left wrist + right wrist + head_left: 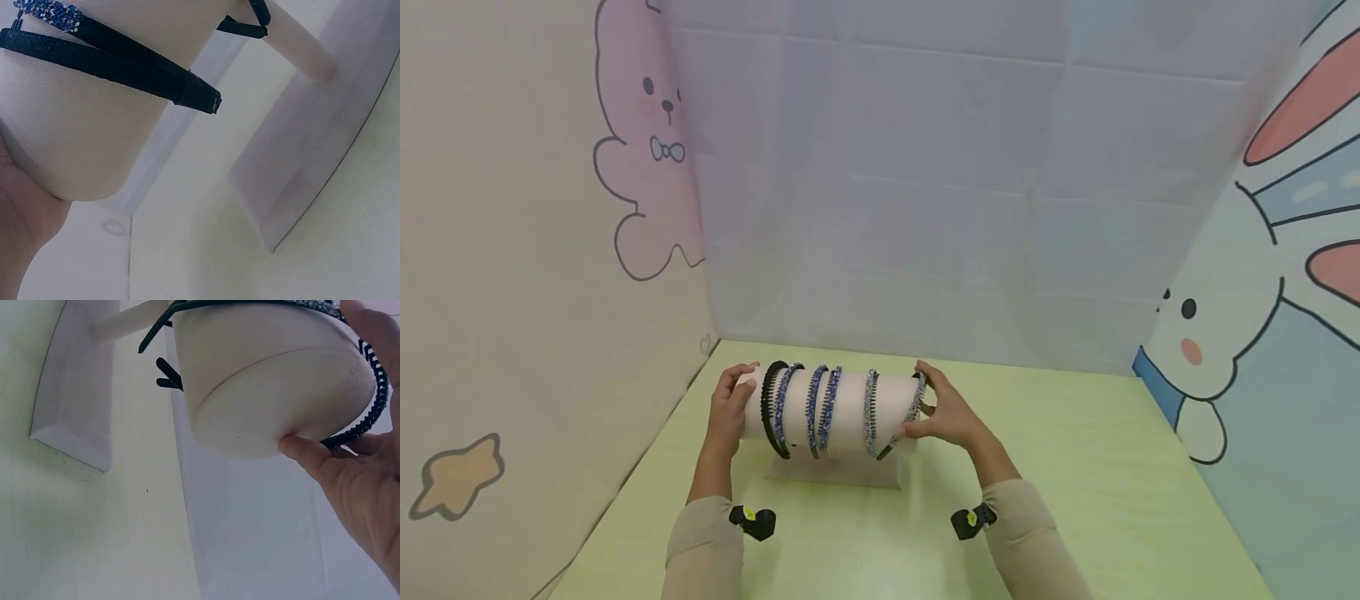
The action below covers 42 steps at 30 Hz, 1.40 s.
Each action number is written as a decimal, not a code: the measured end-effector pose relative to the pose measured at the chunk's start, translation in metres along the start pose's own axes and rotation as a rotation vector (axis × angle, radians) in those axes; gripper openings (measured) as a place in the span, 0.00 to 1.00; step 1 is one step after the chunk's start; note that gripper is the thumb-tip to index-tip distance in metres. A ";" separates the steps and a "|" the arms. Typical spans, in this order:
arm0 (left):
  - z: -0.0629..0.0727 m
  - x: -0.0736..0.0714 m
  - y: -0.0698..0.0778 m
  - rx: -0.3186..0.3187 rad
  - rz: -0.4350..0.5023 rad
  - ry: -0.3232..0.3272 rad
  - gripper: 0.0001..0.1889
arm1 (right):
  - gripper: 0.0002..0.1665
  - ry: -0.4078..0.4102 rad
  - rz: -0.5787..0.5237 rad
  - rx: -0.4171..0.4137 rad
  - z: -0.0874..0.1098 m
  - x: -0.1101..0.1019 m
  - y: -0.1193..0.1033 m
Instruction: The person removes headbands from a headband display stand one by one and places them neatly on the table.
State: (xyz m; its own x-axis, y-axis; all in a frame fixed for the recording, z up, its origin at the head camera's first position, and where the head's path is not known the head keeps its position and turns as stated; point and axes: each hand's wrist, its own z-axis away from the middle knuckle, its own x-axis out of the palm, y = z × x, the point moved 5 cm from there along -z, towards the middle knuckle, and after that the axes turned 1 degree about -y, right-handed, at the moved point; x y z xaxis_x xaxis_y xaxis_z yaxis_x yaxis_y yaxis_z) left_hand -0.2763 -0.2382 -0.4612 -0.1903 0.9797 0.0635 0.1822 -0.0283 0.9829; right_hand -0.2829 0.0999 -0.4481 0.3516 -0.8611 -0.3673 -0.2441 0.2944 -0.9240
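A white cylindrical headband stand (850,412) lies crosswise on its base (835,472), with several headbands over it. My left hand (727,414) grips the roll's left end, beside a plain black headband (767,408) and a blue glittery headband (781,408). At the other end, my right hand (953,418) holds a silver glittery headband (916,402), which sits tilted around the roll. One fingertip of that hand touches the roll's end face (250,412) in the right wrist view. Another silver headband (870,412) is just left of it.
Two more blue headbands (812,412) sit near the roll's middle. The stand rests on a pale green table (1060,492). A plain pale wall sheet (925,208) hangs behind, with cartoon-printed sheets (1217,317) at the sides.
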 end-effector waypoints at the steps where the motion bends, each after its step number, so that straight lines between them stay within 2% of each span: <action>1: -0.001 -0.001 -0.002 -0.002 0.000 0.000 0.15 | 0.68 0.003 -0.025 0.000 0.001 0.000 0.001; 7: -0.012 -0.008 -0.025 -0.008 0.000 0.021 0.14 | 0.64 -0.012 -0.199 -0.029 0.006 0.001 0.004; 9: -0.013 -0.008 -0.024 -0.010 0.018 0.018 0.14 | 0.63 -0.010 -0.257 -0.041 0.007 0.001 0.006; 12: -0.009 -0.004 -0.016 -0.006 0.031 0.001 0.14 | 0.62 0.012 -0.293 -0.056 0.008 0.002 0.011; 16: -0.001 0.000 -0.002 0.008 0.019 -0.010 0.15 | 0.62 0.047 -0.289 -0.048 0.011 0.003 0.011; 20: 0.000 0.001 0.003 0.020 -0.001 0.000 0.15 | 0.62 0.064 -0.224 -0.008 0.012 0.006 -0.001; 25: -0.005 -0.003 -0.006 0.013 0.015 0.007 0.14 | 0.61 0.065 -0.107 0.003 0.016 0.010 -0.020; 27: -0.008 -0.004 -0.013 0.006 0.023 0.006 0.14 | 0.61 0.077 -0.108 0.007 0.017 0.009 -0.021; 33: -0.012 -0.006 -0.028 0.010 0.022 0.038 0.13 | 0.64 0.116 -0.195 -0.010 0.015 0.002 0.001; 37: -0.014 -0.006 -0.029 0.036 0.009 0.039 0.13 | 0.65 0.159 -0.276 -0.056 0.014 0.000 0.019; 42: -0.015 -0.007 -0.028 0.042 0.009 0.042 0.13 | 0.63 0.182 -0.421 -0.096 0.017 0.002 0.031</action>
State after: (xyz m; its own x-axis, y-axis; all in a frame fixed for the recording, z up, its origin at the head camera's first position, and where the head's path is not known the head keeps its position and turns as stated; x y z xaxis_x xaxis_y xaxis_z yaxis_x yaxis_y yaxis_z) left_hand -0.2944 -0.2470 -0.4870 -0.2288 0.9702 0.0804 0.2246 -0.0277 0.9741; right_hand -0.2743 0.1140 -0.4796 0.2759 -0.9586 0.0700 -0.1993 -0.1283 -0.9715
